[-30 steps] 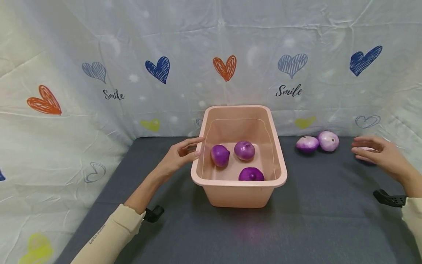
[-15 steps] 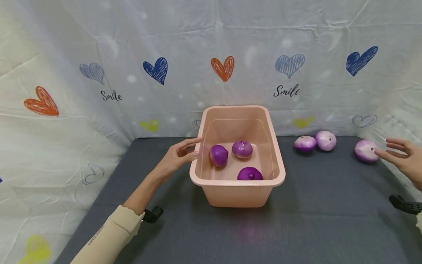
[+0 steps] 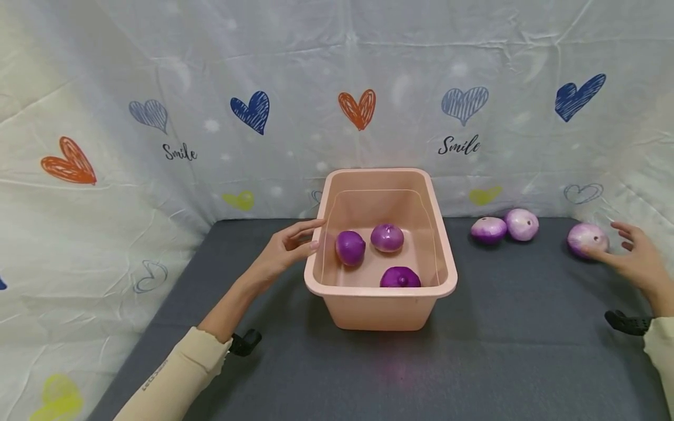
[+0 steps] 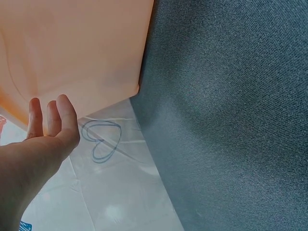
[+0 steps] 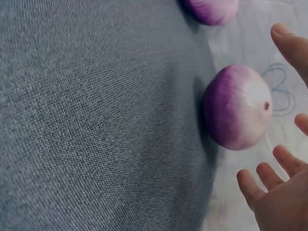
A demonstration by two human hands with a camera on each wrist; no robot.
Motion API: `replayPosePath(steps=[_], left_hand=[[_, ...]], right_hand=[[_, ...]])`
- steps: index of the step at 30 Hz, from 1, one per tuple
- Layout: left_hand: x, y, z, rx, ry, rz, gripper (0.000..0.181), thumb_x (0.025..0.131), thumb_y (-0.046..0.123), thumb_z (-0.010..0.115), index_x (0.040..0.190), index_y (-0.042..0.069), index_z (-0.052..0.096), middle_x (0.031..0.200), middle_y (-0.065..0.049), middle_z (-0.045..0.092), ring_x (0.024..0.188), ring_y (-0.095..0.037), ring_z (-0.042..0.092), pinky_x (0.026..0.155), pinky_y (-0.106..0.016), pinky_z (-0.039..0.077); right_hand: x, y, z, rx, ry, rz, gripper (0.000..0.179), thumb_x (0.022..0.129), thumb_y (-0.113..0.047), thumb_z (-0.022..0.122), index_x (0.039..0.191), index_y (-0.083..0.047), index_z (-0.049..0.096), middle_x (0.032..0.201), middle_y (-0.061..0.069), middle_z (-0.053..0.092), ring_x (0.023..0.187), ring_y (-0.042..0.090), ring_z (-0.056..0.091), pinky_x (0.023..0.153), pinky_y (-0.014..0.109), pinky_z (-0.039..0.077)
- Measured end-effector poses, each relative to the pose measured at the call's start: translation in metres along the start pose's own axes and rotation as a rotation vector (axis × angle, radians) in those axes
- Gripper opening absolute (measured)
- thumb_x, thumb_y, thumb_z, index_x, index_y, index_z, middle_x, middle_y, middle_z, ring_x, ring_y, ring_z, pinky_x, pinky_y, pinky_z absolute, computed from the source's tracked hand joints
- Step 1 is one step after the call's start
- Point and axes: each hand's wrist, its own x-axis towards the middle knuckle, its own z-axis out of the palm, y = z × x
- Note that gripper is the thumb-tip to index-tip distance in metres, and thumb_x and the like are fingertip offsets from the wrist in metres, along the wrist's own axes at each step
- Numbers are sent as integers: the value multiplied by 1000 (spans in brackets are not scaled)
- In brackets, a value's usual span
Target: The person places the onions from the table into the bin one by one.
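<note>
My right hand (image 3: 634, 260) is spread beside a purple-and-white onion (image 3: 587, 238) on the dark cloth. In the right wrist view that onion (image 5: 237, 107) lies between the thumb and the spread fingers, with a visible gap to them; its pale end has a small brown spot. My left hand (image 3: 284, 248) rests its fingertips on the left rim of a peach plastic bin (image 3: 381, 309). Three deep-purple onions sit in the bin: one at the left (image 3: 350, 248), one at the back (image 3: 387, 238) and one near the front (image 3: 400, 277), partly hidden by the front rim.
Two more pale purple onions stand against the back, one on the left (image 3: 488, 230) touching another (image 3: 521, 224), between the bin and my right hand. The dark cloth (image 3: 495, 362) covers the table. A white curtain (image 3: 295, 58) printed with hearts hangs behind.
My right hand was over the far-right onion, drew away to the right and uncovered it, then came back a little toward it. The left hand and the bin have stayed put.
</note>
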Motion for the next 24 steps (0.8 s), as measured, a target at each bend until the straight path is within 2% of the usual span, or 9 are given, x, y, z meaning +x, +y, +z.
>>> replayPosePath(steps=[6,9,14,17,19,21,24], left_hand=[[0,-1,0,3,1,5,51,102,21,64,151,15,51,149,-18,48,127,-30,56,105,-52,43],[1,-1,1,8,4,0,51,102,22,64,151,15,51,149,-17,48,128,-29,55,106,-52,43],[2,0,1,16,3,-8,52,102,22,64,152,15,51,149,-12,50,129,-29,54,106,-53,43],[2,-1,0,20,8,-8,51,102,21,64,151,15,51,148,-11,50,128,-29,55,105,-53,43],[2,-1,0,20,9,-5,51,102,21,63,151,15,51,148,-14,50,128,-29,55,105,-52,43],[1,-1,0,21,10,-4,51,103,21,63,151,15,51,149,-16,49,127,-30,56,105,-52,44],[0,-1,0,21,10,-1,51,103,20,63,152,15,50,149,-19,48,127,-31,56,104,-52,44]], right_hand=[[1,-13,2,-8,-48,-17,102,94,-38,73,156,12,9,157,42,6,137,66,11,105,77,16],[3,-16,2,-4,-64,-30,101,95,-35,72,155,14,9,155,44,5,136,67,11,105,77,17],[9,-17,3,-10,-76,-34,99,95,-34,72,156,13,11,155,44,9,134,67,15,104,77,19],[13,-16,5,-31,-87,-52,96,94,-34,73,155,13,16,152,45,18,131,64,24,100,75,25],[15,-15,8,-47,-85,-82,93,93,-31,75,154,13,21,147,45,26,126,60,32,96,64,36],[17,-13,10,-64,-74,-110,88,91,-27,78,152,13,27,143,45,33,119,55,38,86,44,43],[19,-10,12,-61,-66,-142,83,89,-21,80,148,14,33,140,44,37,116,54,41,71,26,35]])
